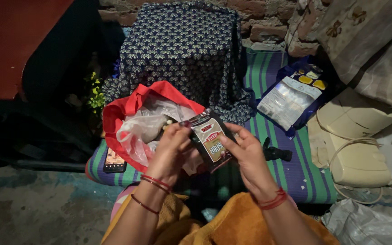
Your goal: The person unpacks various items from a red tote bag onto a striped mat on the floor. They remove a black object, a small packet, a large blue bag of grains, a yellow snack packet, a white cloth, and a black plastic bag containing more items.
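Hands meet over a small dark packet, held up between them just in front of the red bag. The left hand pinches the packet's upper left corner with fingertips closed on its edge, while the right hand grips the right side, thumb across the front. Held this way, at opposite edges and tilted toward the camera, the packet's label faces the person, as if to be read or torn at the top. The red bag stands open on a striped mat, a clear plastic bag bulging from its mouth, within easy reach. A phone lies by the bag's left side. A blue pouch rests farther right, and a patterned cloth covers something behind.
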